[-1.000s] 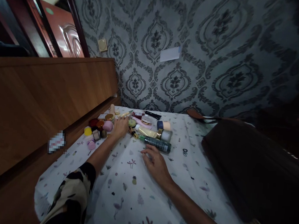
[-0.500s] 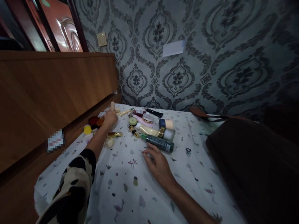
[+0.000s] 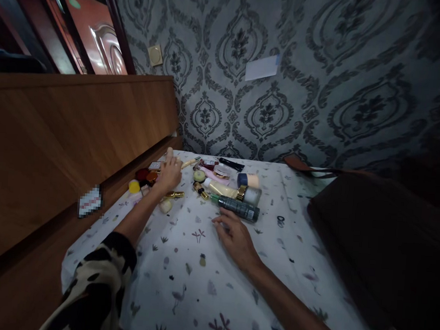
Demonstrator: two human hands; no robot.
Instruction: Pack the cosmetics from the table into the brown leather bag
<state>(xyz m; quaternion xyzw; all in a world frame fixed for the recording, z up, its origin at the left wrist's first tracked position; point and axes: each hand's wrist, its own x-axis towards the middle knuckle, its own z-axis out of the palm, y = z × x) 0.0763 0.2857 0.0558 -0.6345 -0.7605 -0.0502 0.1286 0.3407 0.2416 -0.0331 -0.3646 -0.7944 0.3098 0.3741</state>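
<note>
My left hand [image 3: 170, 172] reaches over the far left of a group of cosmetics, its fingers stretched forward. An upright beige item [image 3: 169, 153] stands at its fingertips; what lies under the palm is hidden. Just right is a slim cream tube [image 3: 190, 162]. Below the wrist lie a gold tube [image 3: 174, 194] and a small pale jar [image 3: 165, 206]. My right hand [image 3: 234, 236] rests on the sheet, fingers apart and lightly bent, holding nothing. It is beside a dark green bottle [image 3: 238, 208]; whether a finger touches it I cannot tell.
A cream squeeze tube [image 3: 221, 188], a gold-collared jar [image 3: 250, 195], a blue-and-beige jar [image 3: 248, 180] and a black tube [image 3: 231, 164] lie behind the bottle. A yellow-lidded item [image 3: 134, 186] sits near the wooden board [image 3: 75, 124]. A dark bag [image 3: 377, 236] stands right.
My left hand has shifted slightly right and forward, its fingers now reaching beside the beige item. My right hand stays by the green bottle. The whole view has shifted a little.
</note>
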